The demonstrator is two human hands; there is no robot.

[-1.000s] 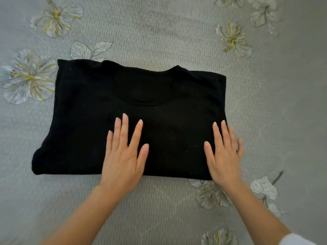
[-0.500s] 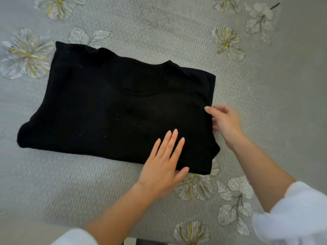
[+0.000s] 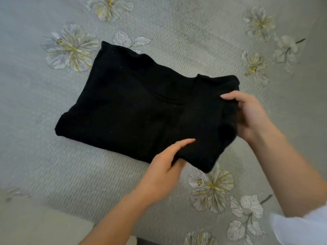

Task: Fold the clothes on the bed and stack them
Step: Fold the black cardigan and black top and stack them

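Observation:
A black folded top (image 3: 134, 106) lies on the grey bed cover, its collar facing the far side. Its right end is lifted off the bed. My right hand (image 3: 251, 115) grips that right edge, thumb on top and fingers underneath. My left hand (image 3: 164, 167) pinches the near edge close to the right corner, thumb over the cloth and fingers tucked below it. The left half of the top still lies flat.
The grey ribbed bed cover (image 3: 53, 165) with printed pale flowers spreads all around. A pale strip (image 3: 35, 225), the bed's near edge, shows at the lower left. No other clothes are in view.
Both hands went from lying flat on the top to taking hold of its right end. That end has risen off the bed. The view has shifted, placing the top further right.

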